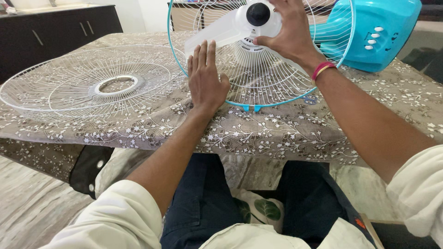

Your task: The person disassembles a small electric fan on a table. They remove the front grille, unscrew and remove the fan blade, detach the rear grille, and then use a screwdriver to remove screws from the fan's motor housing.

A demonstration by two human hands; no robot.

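With the front grille (pixel 92 85) lying detached on the counter (pixel 286 133), the black blade cap (pixel 258 14) is being gripped by right-hand fingers (pixel 288 27), the left hand (pixel 205 76) being pressed flat, fingers together, against the rear guard (pixel 272 87).

The bench (pixel 277 133) is being covered by a grey-brown cloth patterned with white flowers and dark twigs. White wire is being shown by the loose grille (pixel 69 87). The rear guard (pixel 258 87) is being rimmed in turquoise around white wire. The blade (pixel 217 34) is being seen as translucent white, its cap (pixel 258 14) as black. The fan body (pixel 383 32) is being shown in turquoise with white buttons. Pink and yellow bands (pixel 322 69) are being worn with white sleeves (pixel 115 216) and navy trousers (pixel 198 203). The cabinet (pixel 50 32) is being seen as black.
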